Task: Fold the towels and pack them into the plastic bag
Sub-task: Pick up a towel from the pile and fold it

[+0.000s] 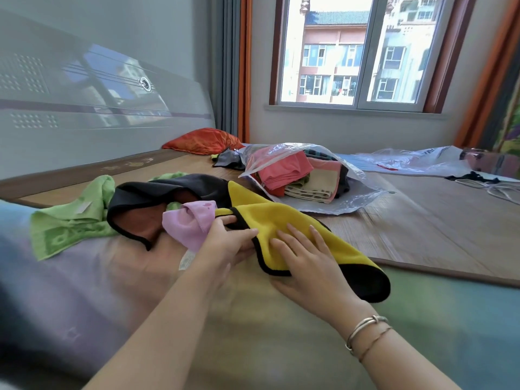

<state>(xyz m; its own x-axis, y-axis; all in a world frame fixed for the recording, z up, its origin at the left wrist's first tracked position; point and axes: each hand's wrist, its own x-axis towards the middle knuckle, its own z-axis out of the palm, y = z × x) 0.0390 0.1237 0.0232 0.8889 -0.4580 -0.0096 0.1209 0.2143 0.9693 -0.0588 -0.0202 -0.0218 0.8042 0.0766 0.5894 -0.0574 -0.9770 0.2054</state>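
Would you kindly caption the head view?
Both hands, left hand and right hand, fold a yellow towel near the plastic bag.

Two hands, left (225, 243) and right (306, 257), showing. Four loose towels lying near them: green (67, 220), black (157, 198), pink (191, 223), yellow (284, 220). Two plastic bags sitting on bed: full bag (292, 153), flat bag (416, 159). One pillow (202, 142). Two bracelets (365, 333) circling right wrist.

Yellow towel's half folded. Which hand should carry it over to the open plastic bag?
Probably the right hand: it lies flat on the yellow towel, on the same side as the plastic bag. The left hand only pinches the towel's black edge, beside the purple cloth.
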